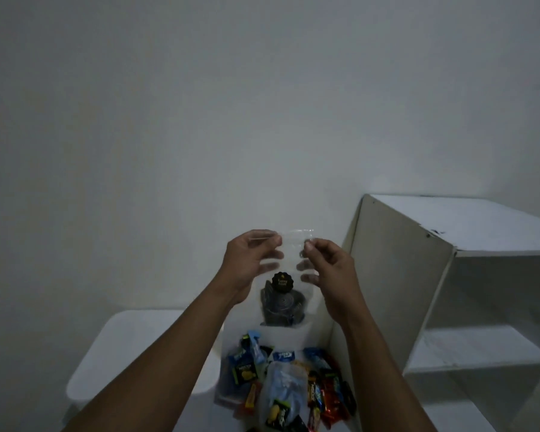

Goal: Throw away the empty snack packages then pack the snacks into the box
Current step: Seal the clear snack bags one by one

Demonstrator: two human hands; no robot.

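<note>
The left hand (250, 260) and the right hand (328, 269) each pinched a top corner of a clear plastic zip bag (289, 257) with dark contents and a round black sticker, held up before the white wall (262, 120). Below it lay a heap of coloured snack packets (287, 381), beside what seemed a white rounded box (138, 353).
</note>
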